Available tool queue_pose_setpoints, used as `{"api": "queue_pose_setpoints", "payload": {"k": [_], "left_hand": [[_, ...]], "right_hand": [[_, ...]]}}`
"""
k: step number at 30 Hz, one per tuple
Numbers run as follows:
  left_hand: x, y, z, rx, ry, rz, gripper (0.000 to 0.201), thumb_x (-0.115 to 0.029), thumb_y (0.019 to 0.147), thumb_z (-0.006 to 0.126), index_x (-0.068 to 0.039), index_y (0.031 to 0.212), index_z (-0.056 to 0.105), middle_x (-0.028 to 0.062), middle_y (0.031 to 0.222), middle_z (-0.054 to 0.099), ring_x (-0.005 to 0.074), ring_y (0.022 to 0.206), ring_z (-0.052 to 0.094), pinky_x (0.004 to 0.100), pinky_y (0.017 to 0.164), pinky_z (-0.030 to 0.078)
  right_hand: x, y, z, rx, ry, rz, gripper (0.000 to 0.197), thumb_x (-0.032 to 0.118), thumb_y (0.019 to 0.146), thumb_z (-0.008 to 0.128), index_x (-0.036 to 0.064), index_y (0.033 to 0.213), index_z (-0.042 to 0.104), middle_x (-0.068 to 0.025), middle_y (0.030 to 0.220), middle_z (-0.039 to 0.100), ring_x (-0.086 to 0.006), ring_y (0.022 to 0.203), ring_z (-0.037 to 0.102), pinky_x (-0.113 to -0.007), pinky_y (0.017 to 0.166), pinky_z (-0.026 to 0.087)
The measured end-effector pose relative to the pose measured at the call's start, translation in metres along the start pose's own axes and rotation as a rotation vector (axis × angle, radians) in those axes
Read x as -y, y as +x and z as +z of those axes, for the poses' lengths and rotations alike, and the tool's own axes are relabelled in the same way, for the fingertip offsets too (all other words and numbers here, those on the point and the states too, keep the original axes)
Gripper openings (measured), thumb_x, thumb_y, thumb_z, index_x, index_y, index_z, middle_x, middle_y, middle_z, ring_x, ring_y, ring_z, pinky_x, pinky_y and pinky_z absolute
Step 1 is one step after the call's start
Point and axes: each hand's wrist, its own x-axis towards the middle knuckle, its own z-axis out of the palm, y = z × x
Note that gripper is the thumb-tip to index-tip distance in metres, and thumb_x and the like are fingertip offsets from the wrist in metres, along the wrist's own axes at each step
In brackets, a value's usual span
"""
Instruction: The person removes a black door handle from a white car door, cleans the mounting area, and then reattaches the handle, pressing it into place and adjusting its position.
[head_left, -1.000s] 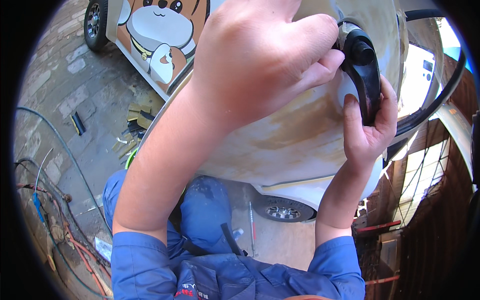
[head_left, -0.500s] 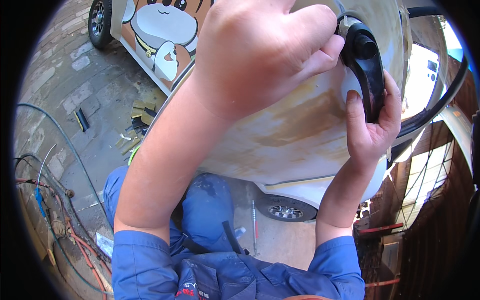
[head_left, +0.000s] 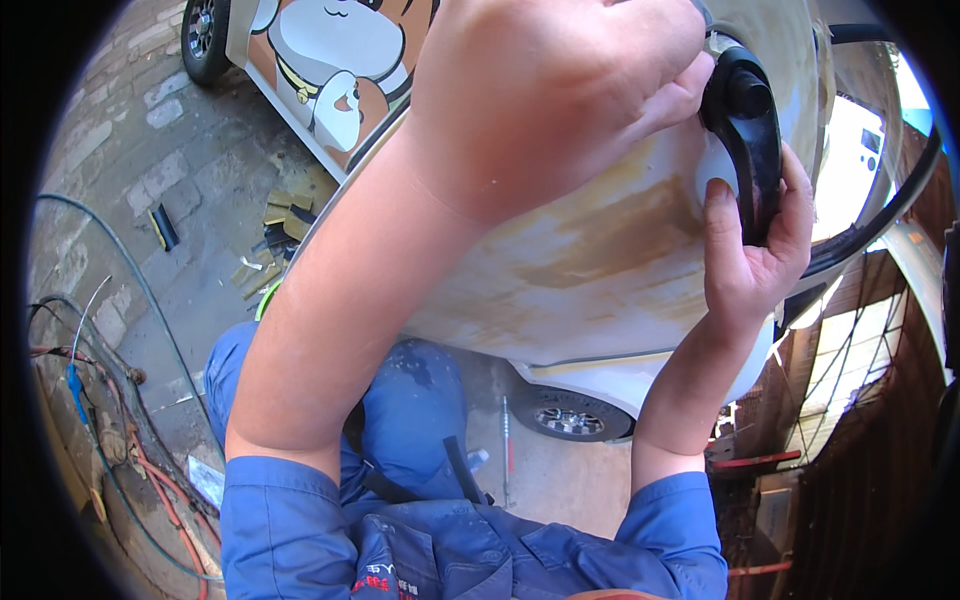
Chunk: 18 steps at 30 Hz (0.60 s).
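A black car door handle [head_left: 754, 140] with a round raised knob sits against a white car body panel [head_left: 590, 300], which has sanded-looking brown and yellowish patches. My right hand [head_left: 758, 250] grips its lower end, thumb on the left side and fingers on the right. My left hand [head_left: 560, 95] is closed at the handle's upper left edge, fingertips pinched together. Whatever lies in that pinch is hidden, though a small pale, ragged piece [head_left: 719, 42] like masking tape shows beside it.
A car door [head_left: 335, 60] with a cartoon dog picture stands open at upper left. Hoses [head_left: 125, 270] and cables run along the paved ground at left, near a pile of scraps [head_left: 285, 220]. A wheel [head_left: 570, 415] and a thin rod [head_left: 507, 450] are below the panel.
My left hand has shifted slightly up and right along the handle's top. The handle and my right hand appear a little farther right in view; the right hand keeps its grip.
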Motion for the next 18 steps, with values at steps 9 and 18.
{"api": "queue_pose_setpoints", "payload": {"k": [9, 18], "left_hand": [[-0.011, 0.004, -0.007, -0.022, 0.032, 0.017, 0.025, -0.011, 0.075, 0.086, -0.005, 0.079, 0.062, 0.0258, 0.097, 0.067, 0.0359, 0.072, 0.065, 0.0422, 0.061, 0.054], [-0.034, 0.011, -0.020, 0.084, -0.085, -0.286, 0.036, -0.010, 0.075, 0.089, -0.003, 0.107, 0.072, 0.0286, 0.112, 0.067, 0.0392, 0.086, 0.067, 0.0449, 0.078, 0.057]], "right_hand": [[-0.001, 0.002, 0.001, -0.010, -0.079, -0.048, 0.048, 0.004, 0.095, 0.078, -0.0051, 0.139, 0.059, -0.0089, 0.114, 0.074, -0.0126, 0.100, 0.069, -0.024, 0.088, 0.054], [0.010, 0.020, 0.002, -0.007, -0.162, -0.068, 0.034, 0.017, 0.095, 0.085, -0.0014, 0.120, 0.069, -0.0047, 0.099, 0.074, -0.0090, 0.086, 0.069, -0.023, 0.081, 0.055]]}}
